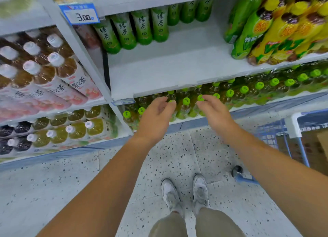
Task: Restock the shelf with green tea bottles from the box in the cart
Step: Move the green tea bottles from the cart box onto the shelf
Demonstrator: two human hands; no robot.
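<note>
Centrally, the white shelf [168, 68] carries green tea bottles [132, 30] along its back left. At right, the blue cart [267, 135] contains the cardboard box [312, 148]. Below the shelf edge, the left hand [156, 117] and right hand [214, 110] hover, fingers relaxed, holding nothing.

Above the fingers [166, 105], the shelf board [159, 71] looks smooth, matt white. The bottles [142, 28] on it are glossy plastic with shiny green wrappers. Right of the fingers, the cart [266, 135] is blue wire and its box [312, 148] is matt brown cardboard.
</note>
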